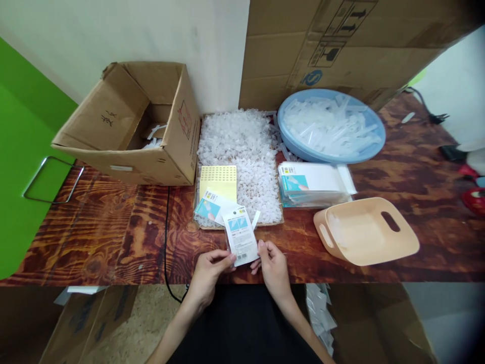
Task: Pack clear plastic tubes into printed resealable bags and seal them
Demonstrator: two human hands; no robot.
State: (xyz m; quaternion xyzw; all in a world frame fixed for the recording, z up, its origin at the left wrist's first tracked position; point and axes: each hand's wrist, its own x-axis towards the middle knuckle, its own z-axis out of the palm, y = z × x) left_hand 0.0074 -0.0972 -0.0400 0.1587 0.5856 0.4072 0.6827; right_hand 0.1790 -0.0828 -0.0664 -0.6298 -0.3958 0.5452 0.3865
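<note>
A small printed package (241,236) with a barcode at its lower end is held between both hands near the table's front edge. My left hand (213,273) pinches its lower left corner. At its lower right edge, my right hand (272,265) has thumb and fingers closed on it. Just behind lies a card with a teal picture (212,207), partly over a yellow sticker sheet (218,177). Both rest on a shallow tray (281,222) filled with small clear plastic pieces. A short white strip (256,218) lies right of the package.
An open cardboard box (151,164) stands left of the tray. At the right are a blue basin (322,154) full of clear strips, a stack of packaged cards (318,184) and a peach basket (373,232). A metal stand (53,202) sits far left.
</note>
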